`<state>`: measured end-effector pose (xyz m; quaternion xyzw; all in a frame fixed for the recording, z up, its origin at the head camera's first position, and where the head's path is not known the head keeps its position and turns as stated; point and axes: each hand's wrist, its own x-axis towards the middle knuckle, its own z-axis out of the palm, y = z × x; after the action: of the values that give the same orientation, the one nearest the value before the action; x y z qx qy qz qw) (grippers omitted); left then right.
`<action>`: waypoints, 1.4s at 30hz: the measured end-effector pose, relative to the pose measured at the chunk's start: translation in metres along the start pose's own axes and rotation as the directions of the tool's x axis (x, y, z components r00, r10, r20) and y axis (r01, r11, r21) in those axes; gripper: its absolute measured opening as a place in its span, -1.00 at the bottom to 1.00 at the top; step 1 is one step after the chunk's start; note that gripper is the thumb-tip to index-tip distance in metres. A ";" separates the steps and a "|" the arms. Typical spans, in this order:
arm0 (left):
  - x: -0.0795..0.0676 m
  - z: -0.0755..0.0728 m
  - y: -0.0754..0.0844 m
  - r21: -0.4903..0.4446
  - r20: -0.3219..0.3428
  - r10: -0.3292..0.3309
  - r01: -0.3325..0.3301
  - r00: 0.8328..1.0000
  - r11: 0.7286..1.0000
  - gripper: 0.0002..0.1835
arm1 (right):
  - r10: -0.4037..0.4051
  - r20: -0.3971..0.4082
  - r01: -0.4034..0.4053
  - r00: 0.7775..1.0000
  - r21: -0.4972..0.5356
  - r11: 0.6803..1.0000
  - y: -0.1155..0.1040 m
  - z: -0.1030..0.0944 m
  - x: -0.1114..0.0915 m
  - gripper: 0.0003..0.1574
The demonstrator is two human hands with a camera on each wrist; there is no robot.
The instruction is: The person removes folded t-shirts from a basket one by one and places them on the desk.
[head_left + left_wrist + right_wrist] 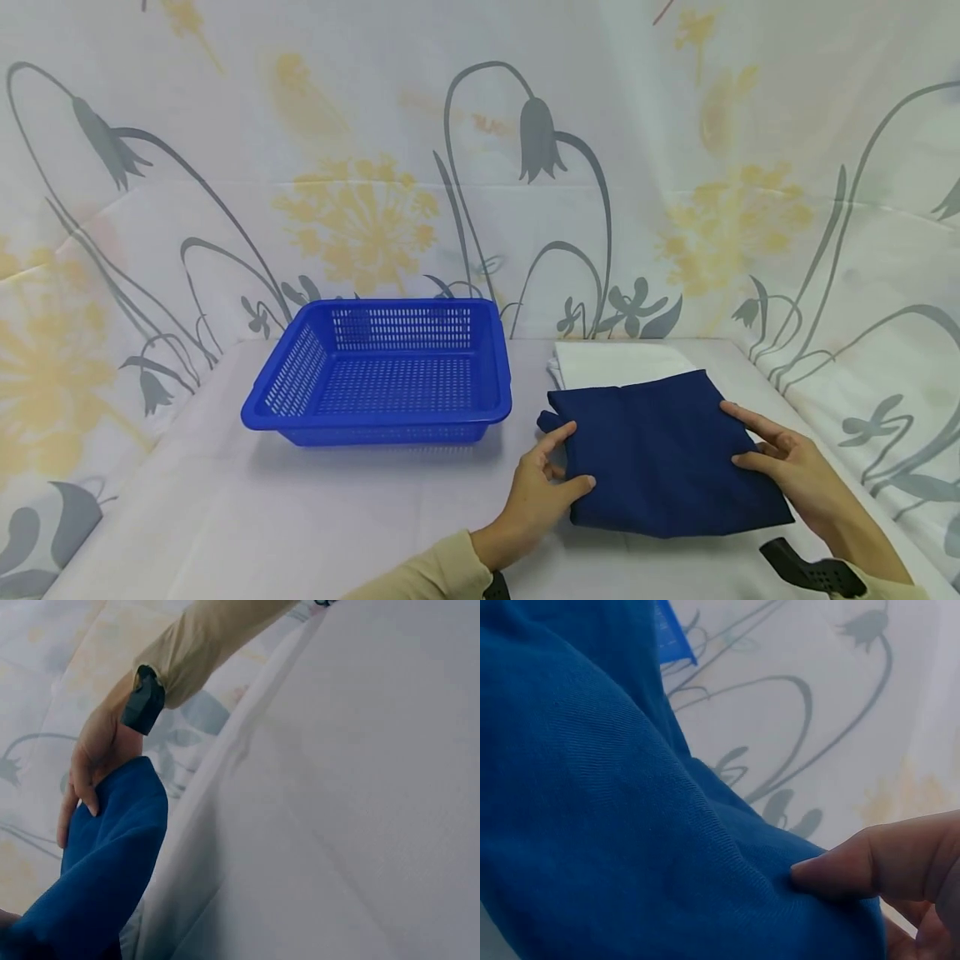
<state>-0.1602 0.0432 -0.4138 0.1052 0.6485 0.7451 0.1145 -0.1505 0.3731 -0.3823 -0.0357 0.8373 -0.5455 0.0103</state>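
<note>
A folded navy blue cloth [667,458] is held between both hands at the right of the head view, its front part lifted off the table. My left hand [536,492] pinches its left edge, thumb on top. On the opposite edge my right hand [791,467] grips the fabric, with the thumb pressed on the upper face. The right wrist view shows that thumb on the cloth [630,787] close up. In the left wrist view the right hand [94,761] holds the far end of the cloth [112,847]; only a bit of the left hand shows.
A blue plastic basket [397,387] with slotted walls stands left of the cloth. Behind the navy cloth lies a white folded cloth [622,362], partly covered by it. The table [300,517] has a white cover, and a flower-printed curtain [420,242] hangs behind.
</note>
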 end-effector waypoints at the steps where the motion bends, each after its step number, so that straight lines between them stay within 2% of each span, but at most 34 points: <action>1: 0.000 0.000 -0.001 -0.004 -0.001 -0.012 0.012 1.000 1.000 -0.30 | 0.005 0.009 -0.005 1.000 0.009 1.000 0.002 0.000 0.000 -0.20; 7: -0.003 0.002 -0.007 -0.061 -0.001 -0.087 0.087 0.996 0.994 -0.30 | 0.046 0.058 -0.052 0.997 0.101 0.994 0.019 -0.001 -0.002 -0.22; 13: -0.001 0.006 -0.014 -0.118 -0.006 -0.134 0.132 0.991 0.984 -0.26 | 0.075 0.090 -0.089 0.993 0.170 0.981 0.035 -0.002 -0.004 -0.23; 17: 0.004 0.006 -0.017 -0.147 0.001 -0.176 0.174 0.984 0.974 -0.23 | 0.096 0.099 -0.109 0.990 0.136 0.985 0.039 -0.004 -0.005 -0.21; 23: 0.014 0.002 -0.018 -0.158 -0.002 -0.206 0.203 0.979 0.966 -0.19 | 0.152 0.104 -0.153 0.983 0.002 0.988 0.037 -0.005 0.000 -0.08; 27: 0.019 0.000 -0.019 -0.178 0.000 -0.217 0.214 0.976 0.960 -0.16 | 0.159 0.167 -0.161 0.973 -0.001 0.987 0.038 -0.007 0.003 0.02; 31: 0.022 -0.001 -0.022 -0.167 0.005 -0.225 0.222 0.974 0.961 -0.14 | 0.155 0.289 -0.173 0.945 0.039 0.984 0.041 -0.012 0.006 0.09; 35: 0.023 0.001 -0.021 -0.134 0.028 -0.230 0.231 0.973 0.964 -0.14 | 0.145 0.410 -0.193 0.901 0.080 0.978 0.043 -0.020 0.006 0.12; 39: 0.021 0.006 -0.020 -0.121 0.046 -0.240 0.244 0.970 0.962 -0.14 | 0.096 0.495 -0.199 0.864 0.160 0.967 0.046 -0.029 0.002 0.11; 42: 0.018 0.011 -0.023 -0.137 0.063 -0.247 0.254 0.967 0.958 -0.14 | 0.090 0.517 -0.210 0.851 0.179 0.961 0.049 -0.037 -0.002 0.10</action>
<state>-0.1731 0.0618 -0.4349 0.0305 0.5984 0.7669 0.2299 -0.1532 0.4266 -0.4128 -0.1097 0.7370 -0.6073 0.2755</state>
